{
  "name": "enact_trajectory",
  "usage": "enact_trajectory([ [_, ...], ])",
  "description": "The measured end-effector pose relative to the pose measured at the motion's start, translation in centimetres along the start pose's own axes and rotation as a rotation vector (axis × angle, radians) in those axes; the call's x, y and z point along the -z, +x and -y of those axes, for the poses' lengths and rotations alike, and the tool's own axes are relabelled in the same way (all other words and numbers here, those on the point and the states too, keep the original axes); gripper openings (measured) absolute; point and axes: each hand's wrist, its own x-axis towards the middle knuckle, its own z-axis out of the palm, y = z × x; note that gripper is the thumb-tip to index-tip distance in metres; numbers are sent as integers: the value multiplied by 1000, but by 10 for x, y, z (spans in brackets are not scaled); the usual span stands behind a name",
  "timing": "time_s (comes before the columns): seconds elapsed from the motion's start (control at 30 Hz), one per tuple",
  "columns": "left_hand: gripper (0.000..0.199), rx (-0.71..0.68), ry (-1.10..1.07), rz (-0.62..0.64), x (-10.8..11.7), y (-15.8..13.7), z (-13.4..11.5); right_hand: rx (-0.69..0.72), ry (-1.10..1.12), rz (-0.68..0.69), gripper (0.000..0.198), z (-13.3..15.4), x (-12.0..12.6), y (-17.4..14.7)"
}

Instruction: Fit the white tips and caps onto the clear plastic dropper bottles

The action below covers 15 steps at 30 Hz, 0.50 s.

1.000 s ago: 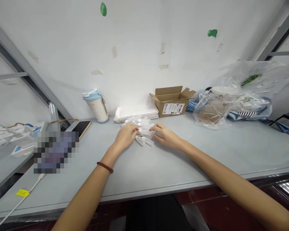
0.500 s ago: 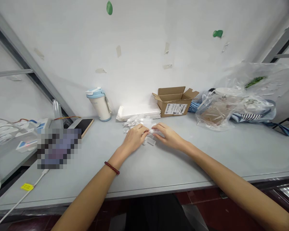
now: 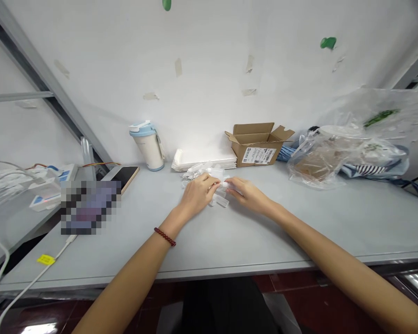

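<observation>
My left hand (image 3: 198,191) and my right hand (image 3: 248,195) meet over the desk, fingertips pinched from both sides on a small clear plastic piece with a white end (image 3: 225,184). Its exact kind is too small to make out, and my fingers cover part of it. Just below it lies a loose translucent plastic piece (image 3: 221,201), short and tube-like. Behind my left hand is a heap of small white and clear plastic parts (image 3: 198,170), partly hidden by that hand.
A stack of white packets (image 3: 204,160) and an open cardboard box (image 3: 259,150) stand against the wall. To the left are a blue-lidded cup (image 3: 148,147), a phone (image 3: 127,176) and a white cable (image 3: 31,290). Plastic bags (image 3: 316,169) lie at the right.
The view has shifted slightly, so the scene sits a little further right. Both hands stay together at the small plastic piece, with a slight change in the fingers.
</observation>
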Motion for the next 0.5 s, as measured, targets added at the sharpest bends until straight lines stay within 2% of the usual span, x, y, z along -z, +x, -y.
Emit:
enact_trajectory([
  [0.3,19,96,33,-62,4,3,10,-53,-17,-20,24,-2,3,0],
  [0.5,20,72,-13,-26,2,2,8,-31,-20,-23,25,1,4,0],
])
